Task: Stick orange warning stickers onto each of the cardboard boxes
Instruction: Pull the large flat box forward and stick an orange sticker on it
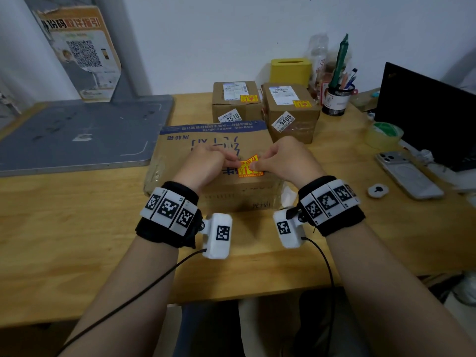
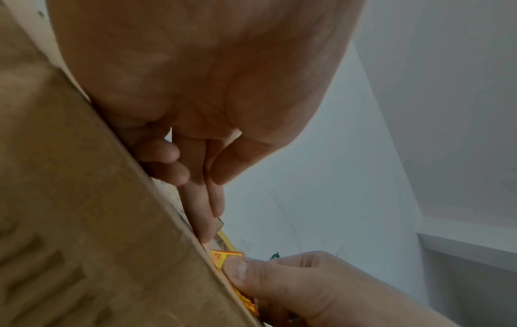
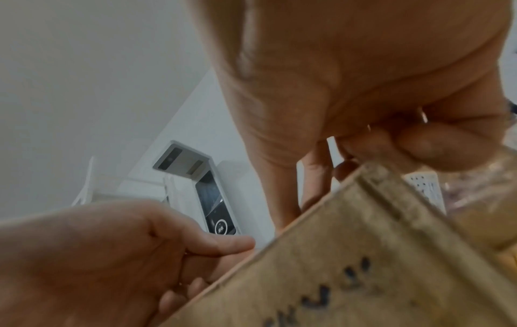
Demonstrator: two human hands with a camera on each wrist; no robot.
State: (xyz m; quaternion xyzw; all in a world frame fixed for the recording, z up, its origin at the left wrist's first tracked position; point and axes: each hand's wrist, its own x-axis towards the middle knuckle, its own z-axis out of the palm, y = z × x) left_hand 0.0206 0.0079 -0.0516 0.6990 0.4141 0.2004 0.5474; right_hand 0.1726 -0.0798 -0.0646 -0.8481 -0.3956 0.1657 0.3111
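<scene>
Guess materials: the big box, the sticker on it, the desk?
Big box: brown corrugated cardboard, matte, with blue print and creased, worn edges. Sticker: looks like glossy printed paper or thin film, orange and yellow; its far end curls up between the left hand and right hand, so it is thin and flexible. Desk: wood or wood laminate, light grain lines, smooth low sheen.

Small parcel pickup point or shipping desk, office-like. Wooden desk (image 1: 77,228) against plain white wall. Taped cardboard parcels (image 1: 235,101) with shipping labels and handwritten-style pickup number tags. Poster with QR code (image 1: 82,51) leaning at left above grey weighing platform (image 1: 77,135). Packing tape roll (image 1: 383,135), pen holder (image 1: 334,99), dark monitor (image 1: 427,117), phone (image 1: 407,173) at right.
</scene>
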